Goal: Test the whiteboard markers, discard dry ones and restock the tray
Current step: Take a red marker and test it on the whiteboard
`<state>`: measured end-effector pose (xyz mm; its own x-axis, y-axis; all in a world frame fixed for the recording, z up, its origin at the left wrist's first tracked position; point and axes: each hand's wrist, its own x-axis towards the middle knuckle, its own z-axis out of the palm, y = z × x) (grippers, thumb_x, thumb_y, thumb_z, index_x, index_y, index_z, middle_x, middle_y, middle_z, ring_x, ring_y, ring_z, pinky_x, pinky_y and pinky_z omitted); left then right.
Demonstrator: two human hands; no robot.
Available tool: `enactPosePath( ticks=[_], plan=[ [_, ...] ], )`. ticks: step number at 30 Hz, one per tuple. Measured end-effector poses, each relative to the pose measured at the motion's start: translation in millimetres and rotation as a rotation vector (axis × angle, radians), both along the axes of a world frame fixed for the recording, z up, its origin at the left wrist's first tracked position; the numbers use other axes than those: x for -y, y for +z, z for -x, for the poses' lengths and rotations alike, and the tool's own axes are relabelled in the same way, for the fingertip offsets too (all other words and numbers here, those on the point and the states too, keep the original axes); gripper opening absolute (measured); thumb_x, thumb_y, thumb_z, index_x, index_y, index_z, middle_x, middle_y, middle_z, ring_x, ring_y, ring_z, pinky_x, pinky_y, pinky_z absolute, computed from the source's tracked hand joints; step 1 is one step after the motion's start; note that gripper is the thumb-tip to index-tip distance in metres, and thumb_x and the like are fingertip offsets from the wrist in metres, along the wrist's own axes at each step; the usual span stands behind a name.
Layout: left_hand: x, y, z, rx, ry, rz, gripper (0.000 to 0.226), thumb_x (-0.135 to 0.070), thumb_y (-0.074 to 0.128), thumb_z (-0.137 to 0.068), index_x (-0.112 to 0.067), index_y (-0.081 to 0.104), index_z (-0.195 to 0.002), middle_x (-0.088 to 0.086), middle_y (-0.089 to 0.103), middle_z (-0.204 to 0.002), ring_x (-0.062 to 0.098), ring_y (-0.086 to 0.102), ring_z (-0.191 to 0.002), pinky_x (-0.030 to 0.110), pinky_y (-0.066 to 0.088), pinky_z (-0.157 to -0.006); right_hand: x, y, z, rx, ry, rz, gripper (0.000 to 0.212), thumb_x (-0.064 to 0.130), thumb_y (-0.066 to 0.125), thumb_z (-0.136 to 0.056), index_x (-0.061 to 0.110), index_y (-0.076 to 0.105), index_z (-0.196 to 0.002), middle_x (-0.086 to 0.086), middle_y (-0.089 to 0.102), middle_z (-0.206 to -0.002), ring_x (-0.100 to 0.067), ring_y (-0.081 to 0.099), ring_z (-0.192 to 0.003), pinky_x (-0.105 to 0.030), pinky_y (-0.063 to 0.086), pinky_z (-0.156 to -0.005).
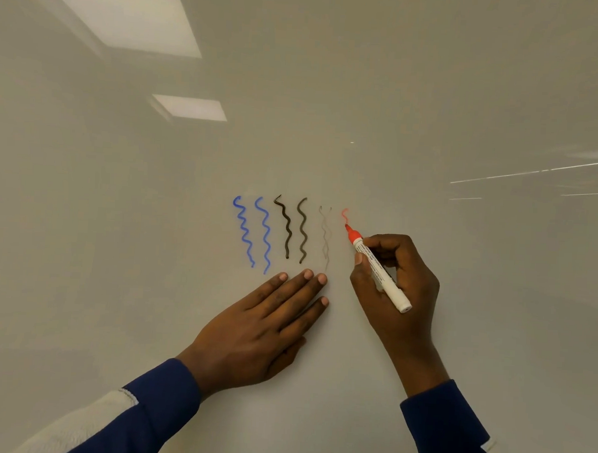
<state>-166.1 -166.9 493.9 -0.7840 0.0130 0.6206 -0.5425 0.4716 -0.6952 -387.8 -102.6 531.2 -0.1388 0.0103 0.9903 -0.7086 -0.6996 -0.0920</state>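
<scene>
My right hand [399, 282] grips an uncapped red marker [378, 267] with a white barrel, its tip touching the whiteboard [329, 125]. A short red squiggle [344, 214] ends at the tip. To its left run two blue wavy lines [253, 231], two dark wavy lines [294, 228] and two very faint grey lines [325, 237]. My left hand [265, 331] lies flat on the board with straight fingers, fingertips just below the dark and faint lines. No tray or other marker is in view.
The glossy board fills the whole view and reflects ceiling light panels [128, 17] at the upper left and thin bright streaks [533, 173] at the right. Dark blue sleeves cover both forearms.
</scene>
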Motion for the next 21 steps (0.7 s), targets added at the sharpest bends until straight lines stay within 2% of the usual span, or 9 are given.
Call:
enactPosePath(
  ticks=[5, 11, 14, 17, 21],
  plan=[
    [0, 0, 1, -0.005, -0.007, -0.006, 0.061, -0.035, 0.044, -0.106, -0.010, 0.026, -0.158, 0.014, 0.017, -0.167, 0.029, 0.015, -0.155, 0.045, 0.022, -0.124, -5, -19, 2, 0.000, 0.010, -0.026, 0.023, 0.025, 0.071, -0.089, 0.009, 0.065, -0.103, 0.006, 0.067, -0.095, -0.008, 0.066, -0.085, -0.014, 0.054, -0.077],
    [0, 0, 1, -0.005, -0.003, -0.007, 0.060, -0.036, 0.043, -0.106, -0.011, 0.026, -0.158, 0.013, 0.017, -0.167, 0.028, 0.014, -0.155, 0.044, 0.020, -0.124, -10, -44, 5, -0.011, -0.014, -0.079, 0.025, 0.029, 0.069, -0.087, 0.006, 0.066, -0.097, 0.002, 0.068, -0.089, -0.007, 0.064, -0.082, -0.014, 0.054, -0.076],
    [-1, -1, 1, -0.009, -0.011, -0.005, 0.060, -0.035, 0.043, -0.106, -0.010, 0.027, -0.158, 0.013, 0.017, -0.167, 0.028, 0.015, -0.155, 0.045, 0.021, -0.124, -16, -40, 6, 0.019, 0.005, -0.069, 0.023, 0.026, 0.068, -0.089, 0.005, 0.066, -0.100, 0.002, 0.068, -0.091, -0.010, 0.066, -0.079, -0.019, 0.055, -0.070],
    [-1, -1, 1, -0.015, -0.018, -0.005, 0.060, -0.035, 0.045, -0.105, -0.010, 0.028, -0.158, 0.014, 0.018, -0.167, 0.028, 0.016, -0.155, 0.045, 0.024, -0.123, -22, -21, 9, 0.012, -0.034, 0.003, 0.021, 0.016, 0.068, -0.092, 0.003, 0.066, -0.108, 0.000, 0.068, -0.097, -0.010, 0.066, -0.083, -0.017, 0.053, -0.073],
    [-1, -1, 1, -0.019, -0.025, -0.002, 0.060, -0.034, 0.046, -0.105, -0.010, 0.030, -0.157, 0.014, 0.020, -0.166, 0.029, 0.017, -0.155, 0.045, 0.025, -0.123, -20, 6, 13, -0.022, -0.105, 0.031, 0.021, 0.010, 0.071, -0.091, 0.002, 0.067, -0.109, -0.004, 0.069, -0.099, -0.014, 0.066, -0.085, -0.021, 0.054, -0.076]
  ],
)
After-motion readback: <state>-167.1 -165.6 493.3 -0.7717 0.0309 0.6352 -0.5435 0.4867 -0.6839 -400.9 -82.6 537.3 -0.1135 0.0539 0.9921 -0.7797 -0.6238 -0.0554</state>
